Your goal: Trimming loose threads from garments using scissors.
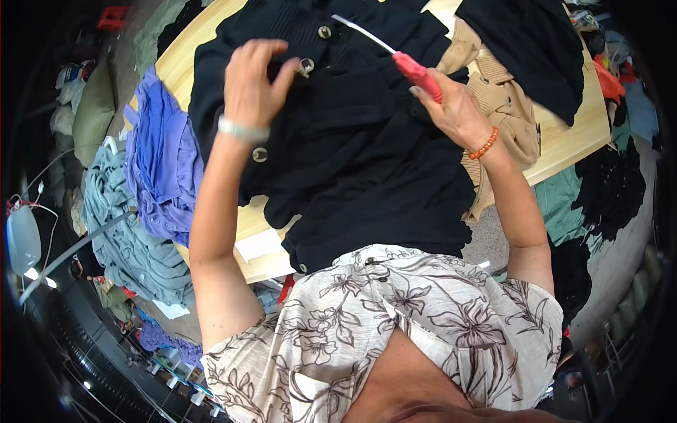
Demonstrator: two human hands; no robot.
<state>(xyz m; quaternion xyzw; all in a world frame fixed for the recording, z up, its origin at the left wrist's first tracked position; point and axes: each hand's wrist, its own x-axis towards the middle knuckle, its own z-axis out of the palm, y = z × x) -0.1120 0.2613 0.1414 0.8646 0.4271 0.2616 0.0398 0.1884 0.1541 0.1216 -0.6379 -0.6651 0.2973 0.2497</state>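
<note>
A black knit cardigan (338, 134) with large mottled buttons lies spread over the table in front of me. My left hand (255, 81) is above its left part, fingers and thumb apart and slightly blurred. The thumb tip is beside a button (306, 67); I cannot tell whether it touches. Another button (324, 32) lies farther up. My right hand (455, 106) is closed round the red handle of a tool (417, 72) with a thin, slightly bent metal shaft. The shaft points up and left over the black cloth, its tip near the upper button.
A pale wooden table (568, 151) carries the clothes. Tan knitwear (504, 92) and another black garment (532, 53) lie at the right. Purple garments (166, 158) hang over the left edge beside a grey-green heap (130, 225). A white paper (262, 247) lies near me.
</note>
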